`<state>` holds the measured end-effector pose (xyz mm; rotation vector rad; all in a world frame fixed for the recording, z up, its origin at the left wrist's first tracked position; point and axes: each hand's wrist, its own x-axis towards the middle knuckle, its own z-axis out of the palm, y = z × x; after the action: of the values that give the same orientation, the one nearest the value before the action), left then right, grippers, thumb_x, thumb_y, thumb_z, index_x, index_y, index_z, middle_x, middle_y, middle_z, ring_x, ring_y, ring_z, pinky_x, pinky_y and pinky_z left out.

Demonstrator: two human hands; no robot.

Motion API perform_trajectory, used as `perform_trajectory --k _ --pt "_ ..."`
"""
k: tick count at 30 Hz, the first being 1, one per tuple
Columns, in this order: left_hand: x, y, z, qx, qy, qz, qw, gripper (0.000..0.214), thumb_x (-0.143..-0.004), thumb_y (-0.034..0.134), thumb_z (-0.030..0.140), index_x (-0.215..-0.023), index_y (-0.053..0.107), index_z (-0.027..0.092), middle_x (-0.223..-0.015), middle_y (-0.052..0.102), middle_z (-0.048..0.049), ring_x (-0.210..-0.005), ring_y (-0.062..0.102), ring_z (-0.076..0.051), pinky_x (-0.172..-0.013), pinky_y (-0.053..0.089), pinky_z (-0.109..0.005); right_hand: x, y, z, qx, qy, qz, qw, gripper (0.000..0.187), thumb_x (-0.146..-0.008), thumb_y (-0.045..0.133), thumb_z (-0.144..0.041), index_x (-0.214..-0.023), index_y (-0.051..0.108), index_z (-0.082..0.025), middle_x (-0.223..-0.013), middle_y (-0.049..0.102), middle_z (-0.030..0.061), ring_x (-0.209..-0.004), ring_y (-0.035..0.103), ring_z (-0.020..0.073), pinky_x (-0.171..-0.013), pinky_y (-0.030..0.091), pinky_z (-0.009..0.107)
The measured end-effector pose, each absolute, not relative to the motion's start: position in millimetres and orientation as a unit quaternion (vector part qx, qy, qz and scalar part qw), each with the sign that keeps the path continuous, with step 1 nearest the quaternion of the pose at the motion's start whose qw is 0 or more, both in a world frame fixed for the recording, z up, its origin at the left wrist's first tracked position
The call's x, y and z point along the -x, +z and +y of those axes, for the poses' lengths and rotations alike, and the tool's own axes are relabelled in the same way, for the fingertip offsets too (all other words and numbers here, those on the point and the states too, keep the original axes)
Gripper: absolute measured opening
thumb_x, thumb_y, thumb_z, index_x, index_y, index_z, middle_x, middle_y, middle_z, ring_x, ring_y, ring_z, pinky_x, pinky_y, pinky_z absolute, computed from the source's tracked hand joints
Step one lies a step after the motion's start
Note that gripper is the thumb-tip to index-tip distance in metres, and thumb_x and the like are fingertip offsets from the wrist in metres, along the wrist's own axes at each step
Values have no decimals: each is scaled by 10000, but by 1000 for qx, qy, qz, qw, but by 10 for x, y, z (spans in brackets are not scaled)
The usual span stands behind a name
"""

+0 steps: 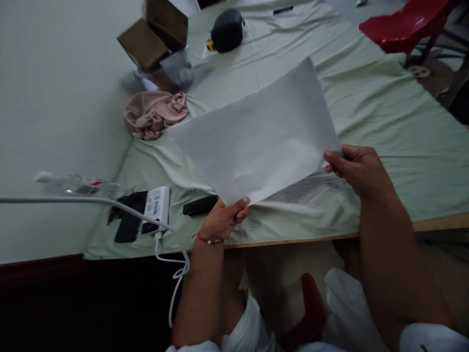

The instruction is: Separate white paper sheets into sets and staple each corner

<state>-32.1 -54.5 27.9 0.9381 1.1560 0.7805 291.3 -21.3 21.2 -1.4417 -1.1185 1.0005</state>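
Note:
A blank white sheet of paper [260, 137] is held up over the cloth-covered table, tilted with its right side higher. My left hand [224, 219] pinches its near left corner, thumb on top; a red string bracelet is round that wrist. At the near right corner, my right hand [353, 166] grips the sheet between thumb and fingers. Just behind my left hand lies a long black object [200, 205], partly hidden by the hand; its kind I cannot make out.
On the green tablecloth [395, 146] at left are a white power strip [161, 203] with a cable, a black phone-like slab [128, 225] and a pink cloth [161, 115]. Farther back stand an open cardboard box [144, 44] and a black case [227, 30]. A red chair [406, 24] is beyond.

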Motion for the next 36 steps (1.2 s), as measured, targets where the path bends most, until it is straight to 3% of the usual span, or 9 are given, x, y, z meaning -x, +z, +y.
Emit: perform_trajectory --k 3,6,12,16,21,25,31,36 --pt "403 272 -546 -426 340 510 666 545 -727 894 518 -600 475 193 -478 357 81 -441 277 -26 -421 176 -185 -2944 218 -218 578 503 -429 478 281 -711 930 -442 -717 767 -213 -724 726 11 -603 607 104 -508 499 192" --pt "467 269 -557 -427 336 517 662 545 -727 898 510 -608 468 196 -480 351 84 -447 277 -28 -432 175 -189 -3007 217 -243 546 590 -378 459 346 -638 961 -489 -776 792 -221 -829 773 27 -681 689 129 -556 583 211" --pt "506 267 -560 -429 314 519 670 483 -715 904 497 -677 531 193 -478 367 89 -452 290 -37 -448 196 -192 -3022 216 -250 570 588 -375 434 291 -610 970 -399 -717 780 -206 -715 744 18 -553 615 109 -457 527 198" --pt "532 255 -539 -429 314 524 665 494 -706 908 484 -654 510 195 -476 366 85 -452 288 -38 -444 195 -196 -2959 214 -239 565 583 -405 420 201 -655 942 -314 -691 773 -213 -754 774 23 -630 658 129 -554 554 211" --pt "592 253 -562 -439 304 519 667 467 -737 884 492 -679 531 192 -486 368 83 -453 294 -44 -442 192 -203 -2969 307 -306 536 614 -375 442 266 -630 969 -339 -793 815 -196 -854 809 51 -721 698 150 -660 573 231" --pt "609 240 -594 -443 308 500 677 404 -748 880 442 -742 569 184 -530 404 80 -455 304 -41 -449 208 -200 -2963 297 -340 544 641 -338 424 277 -570 991 -311 -697 792 -166 -757 778 69 -638 660 149 -584 543 233" --pt "667 188 -543 -426 332 497 679 426 -703 924 436 -762 595 172 -550 429 79 -454 337 -38 -442 215 -189 -2842 238 -335 554 626 -372 403 176 -648 949 -261 -705 798 -191 -775 774 45 -663 657 160 -606 547 252" --pt "671 232 -503 -422 357 499 667 501 -738 896 521 -659 544 173 -487 477 48 -433 341 -35 -428 206 -178 -2811 303 -284 599 568 -393 405 346 -626 979 -373 -566 695 -186 -573 621 12 -502 515 109 -436 435 226"
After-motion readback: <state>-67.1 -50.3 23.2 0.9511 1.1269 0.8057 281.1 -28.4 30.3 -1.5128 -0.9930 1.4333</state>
